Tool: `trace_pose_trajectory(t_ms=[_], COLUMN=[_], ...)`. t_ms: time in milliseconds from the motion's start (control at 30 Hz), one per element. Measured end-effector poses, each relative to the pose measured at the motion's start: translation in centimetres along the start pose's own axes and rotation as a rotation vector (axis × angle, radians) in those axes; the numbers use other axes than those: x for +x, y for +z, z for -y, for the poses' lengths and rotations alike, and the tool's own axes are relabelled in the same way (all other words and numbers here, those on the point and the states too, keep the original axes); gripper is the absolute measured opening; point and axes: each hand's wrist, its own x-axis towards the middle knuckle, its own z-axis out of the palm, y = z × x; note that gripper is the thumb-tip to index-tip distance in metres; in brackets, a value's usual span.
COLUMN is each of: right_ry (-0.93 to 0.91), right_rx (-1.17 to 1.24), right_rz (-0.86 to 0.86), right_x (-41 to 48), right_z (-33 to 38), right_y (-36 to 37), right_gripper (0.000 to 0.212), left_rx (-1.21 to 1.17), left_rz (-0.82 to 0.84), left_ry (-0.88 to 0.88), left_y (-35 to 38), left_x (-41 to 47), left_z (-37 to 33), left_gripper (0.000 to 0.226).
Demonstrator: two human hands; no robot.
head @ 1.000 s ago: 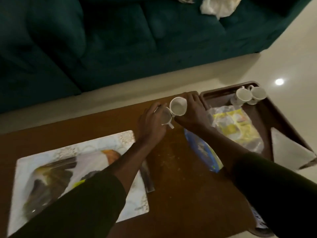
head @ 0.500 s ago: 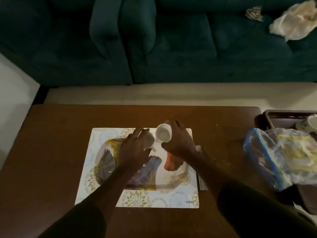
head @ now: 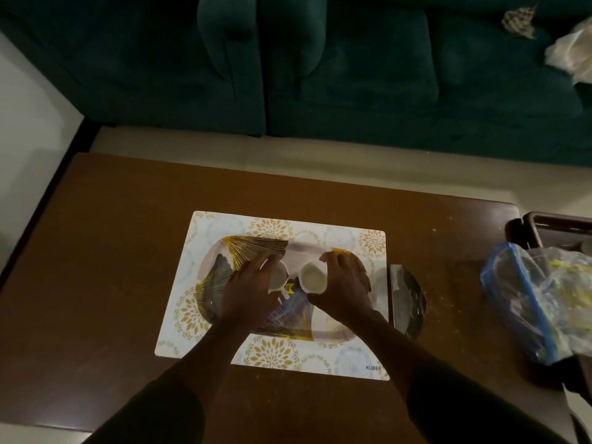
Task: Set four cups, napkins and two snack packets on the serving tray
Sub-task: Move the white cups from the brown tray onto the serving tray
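Observation:
Two small white cups sit side by side on the patterned serving tray [head: 243, 251], which lies on a placemat [head: 320, 225]. My left hand [head: 248, 290] grips the left cup [head: 278, 275] and covers most of it. My right hand [head: 344, 286] holds the right cup [head: 313, 277] by its side, mouth up. At the right table edge lies a clear snack packet with a blue strip [head: 525, 302] and yellow contents, partly cut off by the frame.
A dark brown tray [head: 551, 224] pokes in at the right edge behind the packet. A dark flat object [head: 407, 299] lies right of the placemat. A green sofa [head: 320, 65] stands beyond the wooden table [head: 112, 251], with crumpled pale cloth [head: 570, 52] on it.
Both hands carried the two cups from beside the brown tray leftward over the placemat and lowered them onto the patterned tray. The view swung left with them.

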Motion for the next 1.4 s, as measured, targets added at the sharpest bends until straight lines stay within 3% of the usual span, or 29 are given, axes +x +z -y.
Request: trace_pose_trajectory(t_ms=[100,233,333,433,500,600,700,800,867,967,1067,1233,1400], right_ry=[-0.026,-0.256,-0.413,-0.512,-0.500,-0.427,-0.329,-0.179,-0.180,-0.324,-0.270,-0.080,-0.136], right_rx=[0.032,0.009,-0.213,-0.317,-0.301,-0.262,-0.229,-0.178,-0.137,-0.128,-0.109,0.077,0.097], right_rz=[0.080,0.277,0.408,0.418,0.378,0.283,0.238,0.212,0.213,0.228,0.113,-0.001,-0.018], right_x=[0.5,1.7,2.2,2.5,2.6,2.3,1.8,1.0,0.3,-0.7,-1.8,-3.6,-3.4], right_z=[-0.3,-1.1,-1.0,-0.7,-0.6,-0.8,-1.5,-2.0,-2.1,-2.1,-1.8,-0.6,0.4], right_y=[-1.1,-3.2,-4.0,-4.1,-4.0,-3.7,-3.2,-3.3,-3.3,-2.8,-1.8,0.4,1.5], right_gripper=[0.089,0.072,0.077,0.077,0.073,0.067,0.076,0.088,0.094,0.084,0.066,0.071,0.082], left_rx=[0.040,0.063,0.089,0.056,0.059,-0.025,-0.044,-0.109,-0.131,-0.191,-0.229,-0.285,-0.302], left_rz=[0.045,0.131,0.195,0.121,0.071,0.029,0.100,0.082,0.047,0.004,-0.007,-0.016,-0.031], left_ry=[0.036,0.183,0.268,0.209,0.089,-0.046,-0.021,-0.025,-0.043,-0.085,-0.042,-0.050,-0.022], left_y=[-0.5,-1.4,-1.6,-1.8,-1.8,-1.4,-0.9,-0.7,-0.7,-0.6,0.1,0.3,0.4], left_x=[0.0,0.4,0.5,0.5,0.3,-0.2,-0.8,-0.9,-0.8,-1.1,-1.6,-1.4,-0.9], left_z=[0.5,1.5,1.8,1.8,1.8,1.8,2.1,2.5,2.5,2.2,1.8,1.5,1.4], left_gripper=[0.075,0.089,0.085,0.068,0.060,0.071,0.083,0.079,0.073,0.071,0.076,0.070,0.064])
